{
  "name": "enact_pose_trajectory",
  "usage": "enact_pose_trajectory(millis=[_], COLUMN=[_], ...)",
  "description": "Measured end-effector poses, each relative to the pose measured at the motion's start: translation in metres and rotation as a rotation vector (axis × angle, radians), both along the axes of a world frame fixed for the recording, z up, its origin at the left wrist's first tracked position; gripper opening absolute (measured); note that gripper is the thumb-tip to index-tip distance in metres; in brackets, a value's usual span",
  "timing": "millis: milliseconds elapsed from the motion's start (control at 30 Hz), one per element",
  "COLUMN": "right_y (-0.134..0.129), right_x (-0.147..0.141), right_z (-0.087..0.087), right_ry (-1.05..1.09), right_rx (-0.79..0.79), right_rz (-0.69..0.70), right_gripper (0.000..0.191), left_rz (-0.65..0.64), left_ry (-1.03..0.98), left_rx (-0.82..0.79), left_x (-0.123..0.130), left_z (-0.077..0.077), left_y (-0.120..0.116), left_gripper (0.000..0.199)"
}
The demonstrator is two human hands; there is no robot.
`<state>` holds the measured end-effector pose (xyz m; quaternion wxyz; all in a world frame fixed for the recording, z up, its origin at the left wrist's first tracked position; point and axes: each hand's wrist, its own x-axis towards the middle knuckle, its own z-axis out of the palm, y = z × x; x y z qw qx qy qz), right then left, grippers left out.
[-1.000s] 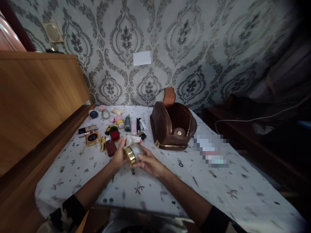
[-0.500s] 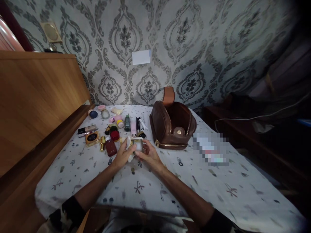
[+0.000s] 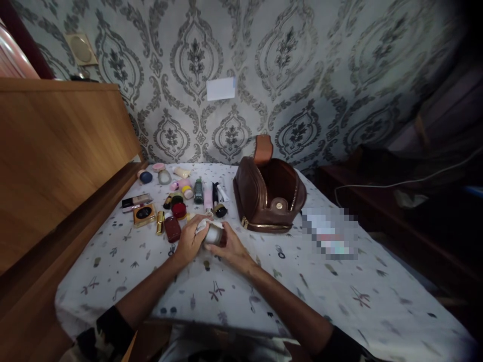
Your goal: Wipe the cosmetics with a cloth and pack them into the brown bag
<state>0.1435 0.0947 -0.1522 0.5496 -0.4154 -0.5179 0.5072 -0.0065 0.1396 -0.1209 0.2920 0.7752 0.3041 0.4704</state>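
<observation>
- While the jar (image 3: 214, 235) is gripped by the right hand (image 3: 234, 249) above the table (image 3: 196, 291), a white wipe (image 3: 205, 223) is held against it by the left hand (image 3: 189, 242).
- Cosmetics (image 3: 178, 210) are grouped toward the far-left corner.
- A brown bag (image 3: 249, 193) is stood open near the far edge.

There are two hands, one left hand (image 3: 191, 240) and one right hand (image 3: 234, 250), one frosted jar (image 3: 214, 236) and one white cloth or tissue (image 3: 203, 225). There is one brown zippered bag (image 3: 249, 193), one all-gold tube (image 3: 160, 222), one dark green bottle (image 3: 198, 192), one square compact (image 3: 144, 214), one round red container (image 3: 178, 210) and one oblong red container (image 3: 172, 230).
</observation>
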Motion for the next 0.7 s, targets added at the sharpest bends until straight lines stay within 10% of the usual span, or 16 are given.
enact_pose_trajectory(millis=[367,700], right_y=[-0.009,-0.012], right_x=[-0.001,-0.002], right_z=[0.018,0.026], right_ry=[-0.094,0.478], right_rx=[-0.065,-0.216], right_rz=[0.022,0.152], right_gripper=[0.060,0.051], left_rz=[-0.010,-0.033], left_ry=[0.061,0.076], left_rx=[0.307,0.231], left_x=[-0.002,0.000], left_z=[0.002,0.004], left_y=[-0.003,-0.005], left_gripper=[0.025,0.029])
